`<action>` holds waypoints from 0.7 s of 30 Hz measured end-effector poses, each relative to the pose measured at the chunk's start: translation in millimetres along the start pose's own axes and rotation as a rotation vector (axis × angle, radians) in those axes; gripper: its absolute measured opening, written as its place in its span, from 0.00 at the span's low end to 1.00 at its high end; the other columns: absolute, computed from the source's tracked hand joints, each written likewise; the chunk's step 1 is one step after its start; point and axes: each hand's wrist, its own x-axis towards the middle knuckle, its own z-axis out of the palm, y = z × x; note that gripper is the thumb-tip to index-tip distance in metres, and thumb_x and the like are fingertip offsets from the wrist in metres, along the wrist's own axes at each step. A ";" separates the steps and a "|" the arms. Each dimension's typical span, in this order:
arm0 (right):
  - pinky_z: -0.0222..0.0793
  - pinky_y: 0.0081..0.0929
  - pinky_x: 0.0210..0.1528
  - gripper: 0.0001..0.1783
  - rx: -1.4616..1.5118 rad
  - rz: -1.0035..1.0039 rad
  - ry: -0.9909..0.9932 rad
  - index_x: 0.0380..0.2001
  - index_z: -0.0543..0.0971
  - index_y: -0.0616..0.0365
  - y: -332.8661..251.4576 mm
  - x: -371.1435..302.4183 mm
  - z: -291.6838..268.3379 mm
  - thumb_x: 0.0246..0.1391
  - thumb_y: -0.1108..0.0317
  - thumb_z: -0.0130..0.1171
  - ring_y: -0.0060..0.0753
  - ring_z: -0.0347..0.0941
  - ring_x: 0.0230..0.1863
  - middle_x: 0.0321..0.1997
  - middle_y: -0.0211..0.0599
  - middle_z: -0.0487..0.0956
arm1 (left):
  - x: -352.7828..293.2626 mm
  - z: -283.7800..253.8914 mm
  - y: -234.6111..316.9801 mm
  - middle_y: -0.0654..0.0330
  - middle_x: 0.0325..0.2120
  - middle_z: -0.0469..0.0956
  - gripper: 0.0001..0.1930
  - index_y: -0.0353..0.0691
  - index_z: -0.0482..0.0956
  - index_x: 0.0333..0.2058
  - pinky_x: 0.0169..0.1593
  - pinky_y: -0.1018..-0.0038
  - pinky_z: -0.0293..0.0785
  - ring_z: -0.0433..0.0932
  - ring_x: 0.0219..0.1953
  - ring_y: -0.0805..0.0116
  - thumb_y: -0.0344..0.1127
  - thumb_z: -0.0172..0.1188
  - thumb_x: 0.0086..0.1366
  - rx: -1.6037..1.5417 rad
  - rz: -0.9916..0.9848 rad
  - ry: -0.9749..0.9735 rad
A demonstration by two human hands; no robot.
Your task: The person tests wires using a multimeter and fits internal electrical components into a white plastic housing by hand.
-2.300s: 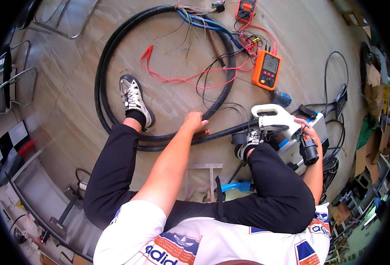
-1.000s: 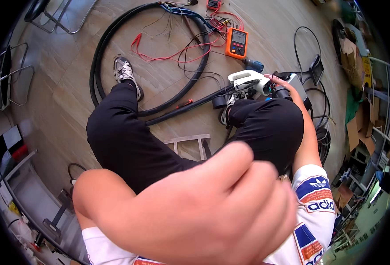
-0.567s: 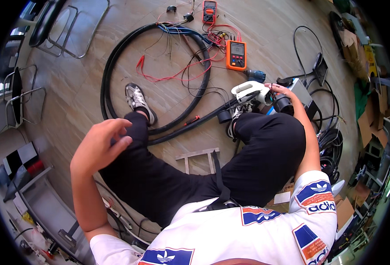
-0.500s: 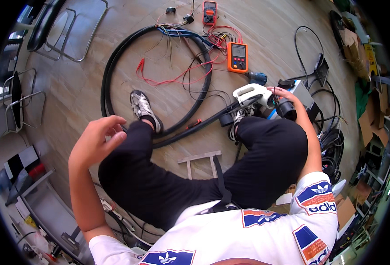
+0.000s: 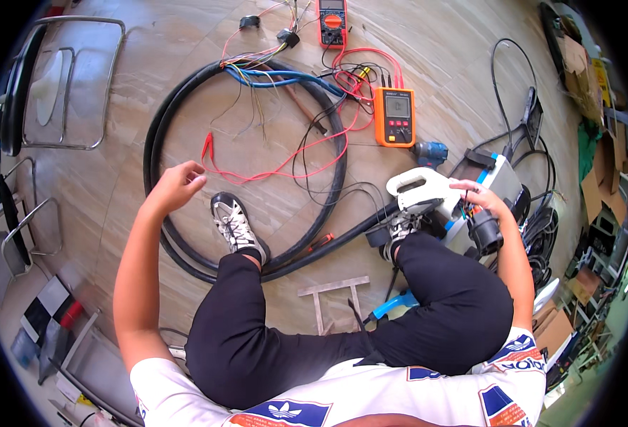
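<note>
My left hand hovers above the left side of a coiled thick black cable. It holds nothing, its fingers loosely bent and the thumb apart. Just beyond the fingertips a red test clip lies on the floor, joined to a red lead. My right hand holds a white charging gun at its front end, above my right shoe. The gun's round black plug head hangs beside that hand, with thin wires showing. An orange insulation tester and a red multimeter lie farther off, with leads plugged in.
Bared wires fan out at the coil's far end. A blue power tool lies by the tester. A screwdriver rests by the cable, and a blue handle shows by my right thigh. Chairs stand left; cardboard piles up right.
My left hand has moved forward from over my knee toward the red clip. My right hand stays on the charging gun. The view has shifted, and the blue handle now shows.
</note>
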 end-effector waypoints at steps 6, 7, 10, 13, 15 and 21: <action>0.50 0.31 0.72 0.24 0.143 0.042 -0.020 0.56 0.80 0.59 -21.0 6.3 9.6 0.53 0.72 0.60 0.37 0.54 0.76 0.76 0.48 0.59 | 54.7 10.5 -2.3 0.45 0.35 0.84 0.17 0.31 0.80 0.44 0.44 0.64 0.78 0.84 0.37 0.53 0.39 0.63 0.63 0.064 -0.017 -0.107; 0.50 0.30 0.71 0.25 0.196 0.042 -0.010 0.54 0.81 0.60 -23.6 7.6 11.9 0.50 0.74 0.57 0.37 0.55 0.76 0.77 0.48 0.58 | 61.9 10.8 -2.2 0.45 0.35 0.84 0.17 0.31 0.80 0.44 0.44 0.64 0.78 0.84 0.37 0.53 0.39 0.63 0.64 0.069 -0.013 -0.118; 0.51 0.29 0.71 0.24 0.221 0.019 -0.008 0.53 0.82 0.61 -28.6 12.1 12.6 0.49 0.75 0.56 0.38 0.55 0.76 0.77 0.48 0.58 | 85.3 9.0 5.5 0.45 0.34 0.84 0.16 0.32 0.80 0.44 0.44 0.64 0.78 0.84 0.37 0.53 0.39 0.63 0.64 0.069 0.030 -0.060; 0.50 0.29 0.71 0.24 0.269 0.015 -0.006 0.52 0.82 0.62 -23.7 13.8 8.9 0.49 0.73 0.58 0.39 0.55 0.76 0.77 0.49 0.59 | 106.3 15.7 4.8 0.46 0.34 0.84 0.17 0.32 0.80 0.44 0.44 0.64 0.79 0.84 0.37 0.52 0.39 0.64 0.63 0.009 -0.003 0.064; 0.50 0.30 0.72 0.23 0.284 0.020 -0.011 0.52 0.82 0.62 -25.3 14.2 8.2 0.49 0.72 0.59 0.39 0.55 0.76 0.77 0.49 0.59 | 117.0 20.5 -6.6 0.47 0.33 0.84 0.18 0.32 0.80 0.44 0.46 0.61 0.78 0.84 0.38 0.49 0.40 0.65 0.62 0.081 -0.041 0.130; 0.48 0.33 0.73 0.24 0.286 0.002 -0.026 0.52 0.82 0.62 -18.0 15.2 5.4 0.50 0.68 0.62 0.42 0.55 0.75 0.77 0.49 0.58 | 130.0 44.4 -86.5 0.39 0.52 0.76 0.34 0.36 0.68 0.62 0.59 0.56 0.72 0.75 0.55 0.43 0.43 0.67 0.59 0.388 -0.236 0.338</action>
